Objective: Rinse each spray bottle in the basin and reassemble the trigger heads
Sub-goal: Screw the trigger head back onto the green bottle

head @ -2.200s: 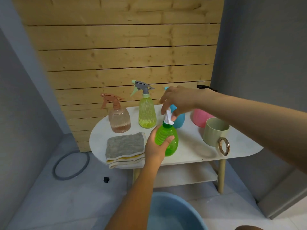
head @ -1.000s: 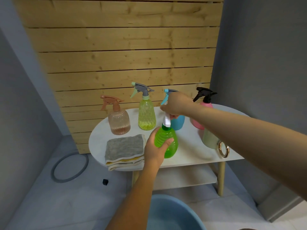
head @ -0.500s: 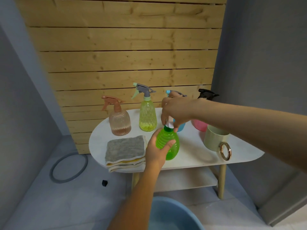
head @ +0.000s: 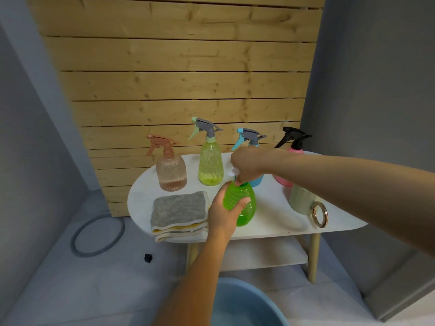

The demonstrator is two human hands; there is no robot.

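- The green spray bottle (head: pixel 244 205) stands upright near the front edge of the white table (head: pixel 277 222), just right of the folded grey towel (head: pixel 179 208).
- The left hand (head: pixel 223 214) wraps its fingers and thumb around the bottle's ribbed body.
- The right hand (head: pixel 249 164) closes over the bottle's neck, fingers pinched on the white trigger head (head: pixel 233 171), mostly hidden.
- Behind stand a peach bottle (head: pixel 171 170), a yellow bottle (head: pixel 210 163), a blue bottle (head: pixel 255 181) and a pink bottle (head: pixel 282 180), all capped.
- A pale green mug (head: pixel 301 201) sits far right.
- The blue basin (head: pixel 247 304) lies on the floor, near.
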